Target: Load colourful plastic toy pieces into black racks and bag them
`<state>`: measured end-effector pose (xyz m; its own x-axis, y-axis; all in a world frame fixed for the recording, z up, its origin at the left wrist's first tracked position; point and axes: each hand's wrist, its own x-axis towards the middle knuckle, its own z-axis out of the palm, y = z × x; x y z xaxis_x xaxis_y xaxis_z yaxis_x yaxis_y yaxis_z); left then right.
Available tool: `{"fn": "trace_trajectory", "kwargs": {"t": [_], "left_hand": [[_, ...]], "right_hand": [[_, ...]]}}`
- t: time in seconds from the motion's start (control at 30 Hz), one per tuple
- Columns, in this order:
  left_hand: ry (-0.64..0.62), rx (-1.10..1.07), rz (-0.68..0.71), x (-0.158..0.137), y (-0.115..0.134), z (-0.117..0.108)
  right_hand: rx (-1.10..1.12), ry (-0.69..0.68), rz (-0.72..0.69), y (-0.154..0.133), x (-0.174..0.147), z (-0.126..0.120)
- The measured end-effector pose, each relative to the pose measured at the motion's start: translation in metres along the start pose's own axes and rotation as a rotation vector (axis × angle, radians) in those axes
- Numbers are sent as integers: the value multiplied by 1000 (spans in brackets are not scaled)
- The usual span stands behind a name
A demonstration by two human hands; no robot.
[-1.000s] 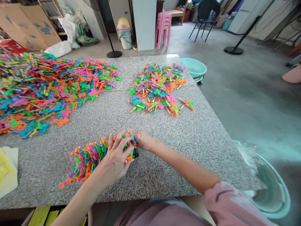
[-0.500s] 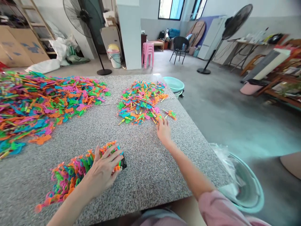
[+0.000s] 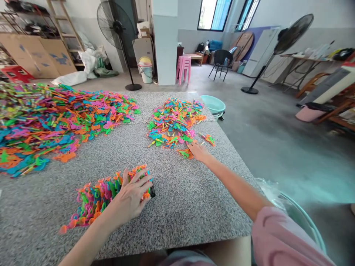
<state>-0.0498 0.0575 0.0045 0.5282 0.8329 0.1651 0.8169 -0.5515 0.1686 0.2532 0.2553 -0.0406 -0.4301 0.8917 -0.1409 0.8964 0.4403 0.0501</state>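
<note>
My left hand [image 3: 133, 192] lies across the right end of a packed row of small bright plastic toys [image 3: 93, 197] with orange suction-cup tips. Its fingers curve over the far side and its thumb rests on the near side. A dark piece [image 3: 152, 191] shows under the row's right end. At the near edge of a loose heap of coloured plastic toys [image 3: 174, 122], the fingers of my right hand [image 3: 200, 152] are drawn together on a thin toy piece. An orange and green toy [image 3: 185, 153] lies just beside those fingertips. What the fingers cover is partly hidden.
A larger heap of similar toys [image 3: 63, 118] spreads over the left of the speckled stone table [image 3: 177, 207]. Pale green basins [image 3: 213, 104] stand beyond its right edge, with a bag-filled tub [image 3: 301, 218] nearer. Standing fans [image 3: 118, 27], pink stools [image 3: 183, 68] and a black chair [image 3: 222, 61] are behind.
The view has shifted left. My right hand has turned at the heap's near edge, and an orange and green toy now lies apart from the heap. My left hand stays on the row.
</note>
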Motion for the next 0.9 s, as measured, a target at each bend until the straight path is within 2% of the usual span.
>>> {"fn": "trace_trajectory", "kwargs": {"t": [0.1,0.17,0.27,0.33,0.43,0.53,0.73,0.9], "left_hand": [[-7,-30,-16,0,3,-2],[-25,-49,-29,0,5,-3],[-67,-60,-43,1,6,-6],[-87,-53,-51,1,7,-7],[-106,-43,-57,1,8,-8],[-117,-45,-58,2,9,-9],[-94,-50,-79,1,10,-8],[-89,-52,-83,1,10,-7]], "right_hand": [[-10,-45,-15,-5,-4,0],[122,-12,-19,-24,-18,5],[557,18,-69,-79,-49,22],[862,-12,-131,-122,-70,35],[1093,22,-143,-170,-88,51],[1043,69,-130,-186,-89,56],[838,44,-185,-184,-86,47],[831,44,-203,-184,-88,47]]}}
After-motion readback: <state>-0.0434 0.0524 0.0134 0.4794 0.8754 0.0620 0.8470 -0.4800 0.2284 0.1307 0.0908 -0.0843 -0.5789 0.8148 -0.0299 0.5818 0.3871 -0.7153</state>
